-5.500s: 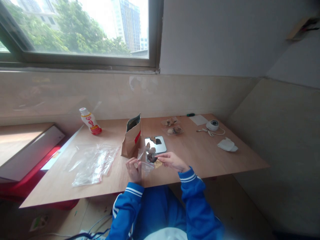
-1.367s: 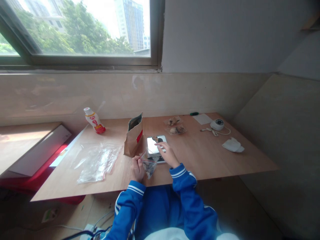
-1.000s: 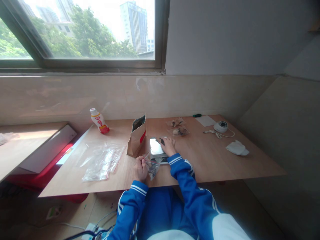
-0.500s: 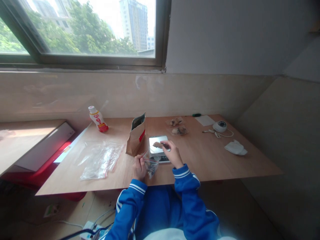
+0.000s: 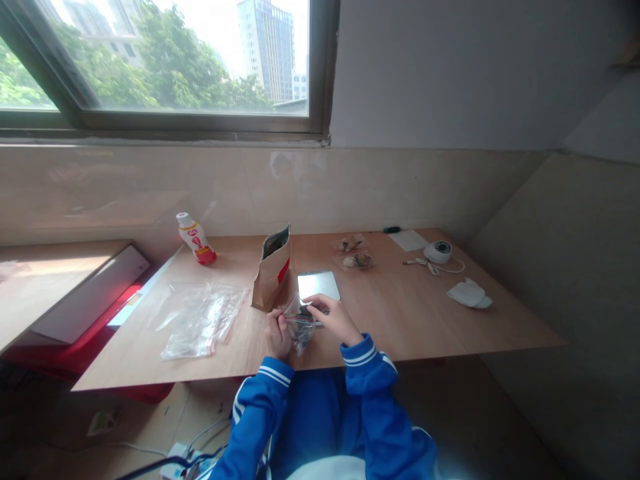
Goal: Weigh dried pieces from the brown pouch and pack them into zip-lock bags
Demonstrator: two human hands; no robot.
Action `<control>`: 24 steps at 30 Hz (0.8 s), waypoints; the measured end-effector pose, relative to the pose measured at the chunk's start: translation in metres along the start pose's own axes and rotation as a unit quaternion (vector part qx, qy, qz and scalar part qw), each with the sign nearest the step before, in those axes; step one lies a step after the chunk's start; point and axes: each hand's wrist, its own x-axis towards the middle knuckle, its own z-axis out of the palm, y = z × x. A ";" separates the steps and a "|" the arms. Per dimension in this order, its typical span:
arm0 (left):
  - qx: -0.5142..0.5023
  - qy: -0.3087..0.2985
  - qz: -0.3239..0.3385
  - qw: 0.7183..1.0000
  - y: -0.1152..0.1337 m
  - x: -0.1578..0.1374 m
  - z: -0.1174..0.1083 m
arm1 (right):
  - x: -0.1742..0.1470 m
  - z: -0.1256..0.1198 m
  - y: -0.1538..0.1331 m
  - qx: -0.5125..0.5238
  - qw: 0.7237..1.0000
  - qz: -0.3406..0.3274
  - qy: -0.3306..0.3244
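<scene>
My left hand (image 5: 279, 335) pinches the rim of a clear zip bag (image 5: 301, 333) near the table's front edge. Dark pieces show through the plastic. At the bag's mouth, the closed fingers of my right hand (image 5: 336, 319) grip a dark brown dried piece (image 5: 305, 310), mostly hidden by the fingers. Just beyond the hands lies a kitchen scale (image 5: 320, 283), its shiny plate bare and its front covered by my right hand and the bag. A brown paper pouch (image 5: 273, 280) stands upright with its top gaping, left of the scale.
Flat clear zip bags (image 5: 203, 323) lie on the left, with a bottle (image 5: 197, 240) behind. Two filled bags, the nearer bag (image 5: 357, 261) included, lie beyond the scale. A white camera (image 5: 439, 251) with a cable and crumpled white tissue (image 5: 470, 294) are at right.
My right hand has moved left and toward me, from over the scale's plate to the bag's mouth, carrying the dried piece. My left hand still holds the bag in nearly the same place.
</scene>
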 end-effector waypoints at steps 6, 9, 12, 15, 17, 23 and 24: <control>0.003 0.004 0.006 1.000 -0.003 -0.001 0.000 | -0.005 0.001 -0.005 0.059 0.998 -0.012 -0.019; -0.009 0.012 0.005 1.000 -0.005 -0.001 0.001 | -0.006 -0.002 0.000 0.015 1.000 -0.012 0.021; -0.029 0.034 0.016 0.999 -0.007 -0.002 0.003 | -0.010 -0.003 0.011 -0.024 0.998 0.015 0.049; -0.050 0.049 0.025 0.997 -0.009 -0.002 0.004 | -0.016 0.001 0.022 -0.036 0.996 0.081 0.032; -0.062 0.052 0.027 0.996 -0.009 -0.003 0.004 | -0.020 0.005 0.026 -0.031 0.993 0.113 0.002; -0.048 0.027 0.034 0.998 -0.007 -0.003 0.002 | -0.020 0.009 0.020 0.019 0.996 0.079 -0.021; -0.040 0.024 0.037 0.998 -0.006 -0.002 0.002 | -0.020 0.008 0.018 0.027 0.997 0.069 -0.021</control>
